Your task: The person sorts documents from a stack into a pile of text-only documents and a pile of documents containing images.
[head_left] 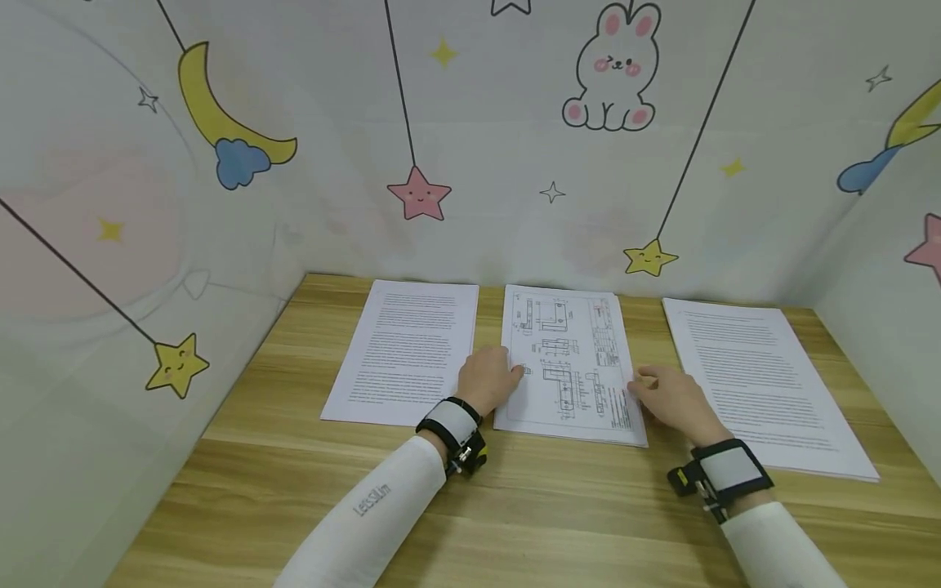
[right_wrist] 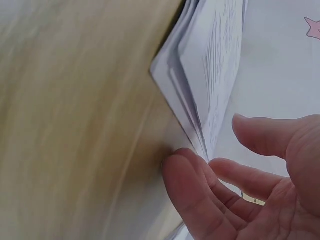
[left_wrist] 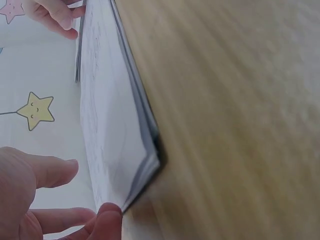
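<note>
The drawing stack (head_left: 562, 359) was noted on the table (head_left: 529, 523), long axis running near to far. Its left edge was touched by the left hand (head_left: 487, 380), its right by the right hand (head_left: 678, 402); fingers loose, nothing gripped.

Item quantities: tabletop (head_left: 581, 523) and printed wall (head_left: 500, 245).
Tabletop, 1: paper stacks (head_left: 566, 367), 3 along the far edge, comprising 1 topped with a drawing at mid-edge and 2 topped with text, one toward each far corner; sheets (right_wrist: 200, 65) per stack, too fine to count. Hands (head_left: 487, 380), 2; wrist straps (head_left: 733, 472), 2; sleeves (head_left: 367, 514), 2. On the wall: rabbit (head_left: 617, 69), 1; yellow moons (head_left: 198, 98), 2, one cut off by the view; blue clouds (head_left: 239, 163), 2; yellow smiling stars (head_left: 650, 258), 2; pink stars (head_left: 419, 194), 2, one cut off; small yellow sparkles (head_left: 443, 53), 3; outlined sparkles (head_left: 553, 193), 3; outlined star (head_left: 510, 7), 1, cut off at the top of the head view.
</note>
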Demonstrator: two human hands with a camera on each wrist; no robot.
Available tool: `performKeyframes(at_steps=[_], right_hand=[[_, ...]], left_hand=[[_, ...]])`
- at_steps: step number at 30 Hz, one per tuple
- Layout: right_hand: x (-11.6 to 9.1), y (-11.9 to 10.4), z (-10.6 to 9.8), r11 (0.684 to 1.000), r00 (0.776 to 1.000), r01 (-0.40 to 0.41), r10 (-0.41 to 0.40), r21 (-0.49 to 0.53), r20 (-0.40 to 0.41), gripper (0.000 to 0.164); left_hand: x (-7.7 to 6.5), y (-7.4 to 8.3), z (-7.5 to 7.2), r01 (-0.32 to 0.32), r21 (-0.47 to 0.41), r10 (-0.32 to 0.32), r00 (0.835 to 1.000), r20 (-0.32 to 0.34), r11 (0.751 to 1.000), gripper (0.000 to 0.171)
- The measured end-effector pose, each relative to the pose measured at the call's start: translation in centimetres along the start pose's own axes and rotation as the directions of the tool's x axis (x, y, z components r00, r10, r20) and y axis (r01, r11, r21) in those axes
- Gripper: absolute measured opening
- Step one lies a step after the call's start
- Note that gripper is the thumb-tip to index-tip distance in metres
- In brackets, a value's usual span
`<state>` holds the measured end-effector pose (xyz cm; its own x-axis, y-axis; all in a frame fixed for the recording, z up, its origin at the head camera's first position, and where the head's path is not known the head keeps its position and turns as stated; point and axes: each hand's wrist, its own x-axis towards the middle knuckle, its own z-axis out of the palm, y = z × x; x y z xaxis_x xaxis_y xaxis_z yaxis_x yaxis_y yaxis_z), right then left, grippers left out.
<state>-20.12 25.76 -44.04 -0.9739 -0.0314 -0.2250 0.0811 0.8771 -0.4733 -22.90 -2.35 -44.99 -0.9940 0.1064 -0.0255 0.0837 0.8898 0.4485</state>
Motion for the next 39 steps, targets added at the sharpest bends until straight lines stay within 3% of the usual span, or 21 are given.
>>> performKeyframes(at_steps=[5, 9, 17, 22, 28, 36, 39], right_hand=[[-0.6, 1.0, -1.1, 0.998, 0.991, 0.044, -0.05, -0.053, -0.121, 0.051], [-1.1, 2.3, -2.1, 0.998, 0.98, 0.028, -0.039, -0.058, -0.194, 0.05], [-1.9, 5.5, -4.0, 0.992, 0.963, -0.044, 0.011, -0.116, -0.271, 0.052], [-2.4, 8.2, -4.7, 0.983, 0.962, -0.112, 0.07, -0.147, -0.264, 0.057], [-2.7, 10.8, -5.4, 0.962, 0.956, -0.228, 0.191, -0.152, -0.223, 0.065], [-2.3, 13.3, -6.5, 0.938, 0.935, -0.309, 0.268, -0.159, -0.232, 0.086], [-2.2, 14.0, -6.9, 0.931, 0.932, -0.328, 0.291, -0.161, -0.217, 0.095]], left_hand=[[-0.4, 0.9, -0.2, -0.034, 0.031, 0.035, 0.999, -0.012, 0.999, 0.039], [-0.4, 1.7, 0.1, -0.079, 0.054, 0.08, 0.997, -0.016, 0.995, 0.038], [-0.8, 3.7, 0.5, -0.183, 0.017, 0.183, 0.983, 0.017, 0.983, 0.038], [-1.3, 5.3, 1.5, -0.243, 0.041, 0.241, 0.969, 0.044, 0.969, 0.035], [-1.9, 7.0, 2.7, -0.388, 0.097, 0.379, 0.92, 0.097, 0.917, 0.034], [-2.7, 9.3, 3.5, -0.553, 0.133, 0.521, 0.827, 0.212, 0.822, 0.038], [-2.9, 10.0, 4.0, -0.588, 0.14, 0.549, 0.801, 0.239, 0.796, 0.038]])
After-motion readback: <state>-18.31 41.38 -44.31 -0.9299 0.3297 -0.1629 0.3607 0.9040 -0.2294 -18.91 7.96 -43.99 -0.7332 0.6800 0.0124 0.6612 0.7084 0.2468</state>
